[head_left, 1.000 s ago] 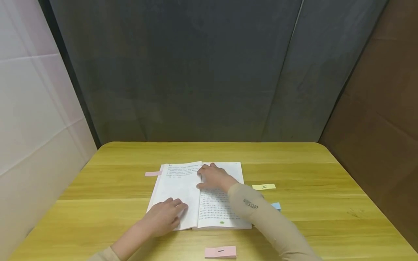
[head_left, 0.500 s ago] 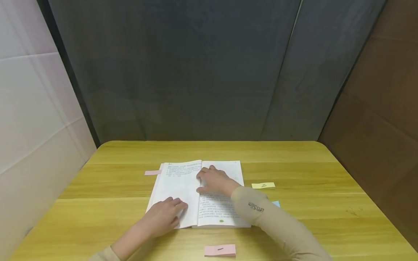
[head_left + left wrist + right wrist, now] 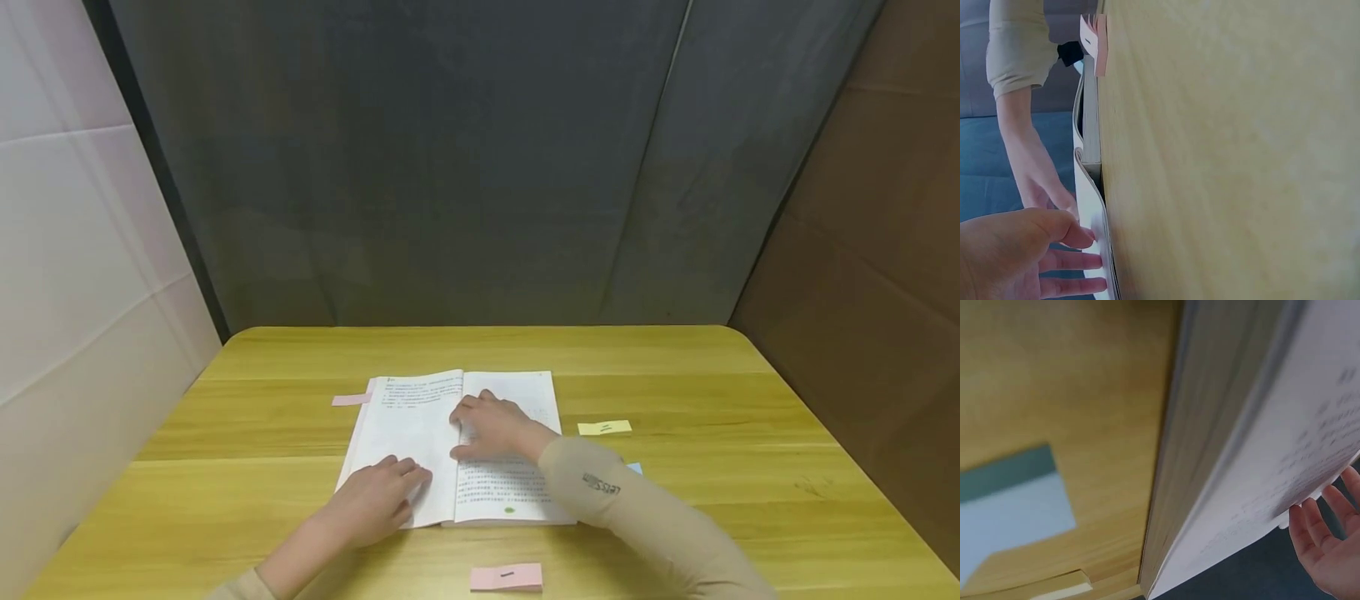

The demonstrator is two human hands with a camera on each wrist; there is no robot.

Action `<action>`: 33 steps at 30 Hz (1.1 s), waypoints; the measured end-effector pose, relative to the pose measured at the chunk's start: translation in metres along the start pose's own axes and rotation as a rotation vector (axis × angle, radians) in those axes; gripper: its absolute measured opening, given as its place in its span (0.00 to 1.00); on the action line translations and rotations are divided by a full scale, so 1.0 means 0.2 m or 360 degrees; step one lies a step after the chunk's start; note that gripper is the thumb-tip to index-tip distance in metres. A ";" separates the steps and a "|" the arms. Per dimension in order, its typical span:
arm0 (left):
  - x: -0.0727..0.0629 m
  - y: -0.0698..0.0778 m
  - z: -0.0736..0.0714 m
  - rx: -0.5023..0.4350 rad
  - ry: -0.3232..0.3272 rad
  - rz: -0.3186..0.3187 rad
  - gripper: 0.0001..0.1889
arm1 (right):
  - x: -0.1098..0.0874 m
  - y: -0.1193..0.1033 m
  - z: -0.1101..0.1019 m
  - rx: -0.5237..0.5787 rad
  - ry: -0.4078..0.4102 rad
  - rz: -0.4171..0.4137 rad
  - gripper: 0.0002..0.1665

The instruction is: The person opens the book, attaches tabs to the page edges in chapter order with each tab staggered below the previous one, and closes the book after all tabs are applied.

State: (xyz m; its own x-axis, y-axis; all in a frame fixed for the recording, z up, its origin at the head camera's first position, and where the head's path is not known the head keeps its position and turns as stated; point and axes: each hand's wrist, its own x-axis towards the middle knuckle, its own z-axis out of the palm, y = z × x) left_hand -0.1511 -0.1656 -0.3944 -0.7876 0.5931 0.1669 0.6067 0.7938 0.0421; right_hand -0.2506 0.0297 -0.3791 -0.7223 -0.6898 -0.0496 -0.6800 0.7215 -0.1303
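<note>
Now, book (image 3: pixel 420 433): is lying spread beneath left hand (image 3: pixel 375 498) and right hand (image 3: pixel 491 427).
Left hand: is resting on left page (image 3: pixel 412 437), fingers relaxed, gripping nothing.
Right hand: is touching near spine (image 3: pixel 455 496), fingers spread, gripping nothing.

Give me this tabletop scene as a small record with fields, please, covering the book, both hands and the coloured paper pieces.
Book: open white paper book with printed text, lying on the yellow wood-grain table
Left hand: on the book's left half, towards the near edge
Right hand: on the right half, fingertips by the central fold
Thin pink paper tab: sticking out past the book's left edge
Rectangular pink paper pad: in front of the book, one dark stroke
Rectangular yellow paper pad: right of the book
Light-blue paper pad: partly behind the beige right sleeve in the head view
</note>
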 end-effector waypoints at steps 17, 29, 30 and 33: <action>0.01 0.00 -0.01 0.0033 -0.0015 0.0034 0.18 | -0.04 -0.01 0.03 -0.0048 0.0067 -0.0070 0.31; 0.01 0.00 -0.01 0.0056 0.0011 0.0021 0.13 | -0.09 -0.04 0.05 -0.0086 0.0089 -0.0147 0.33; 0.01 0.00 -0.01 0.0052 0.0012 0.0021 0.13 | -0.09 -0.04 0.05 -0.0088 0.0092 -0.0149 0.33; 0.01 0.00 -0.01 0.0050 0.0011 0.0022 0.13 | -0.09 -0.05 0.05 -0.0086 0.0097 -0.0153 0.33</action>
State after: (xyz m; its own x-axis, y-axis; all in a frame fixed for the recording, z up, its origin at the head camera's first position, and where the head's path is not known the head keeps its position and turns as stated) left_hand -0.1526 -0.1651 -0.3914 -0.7783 0.6032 0.1742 0.6138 0.7894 0.0087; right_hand -0.2294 0.0356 -0.3865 -0.6585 -0.7523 0.0212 -0.7513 0.6554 -0.0777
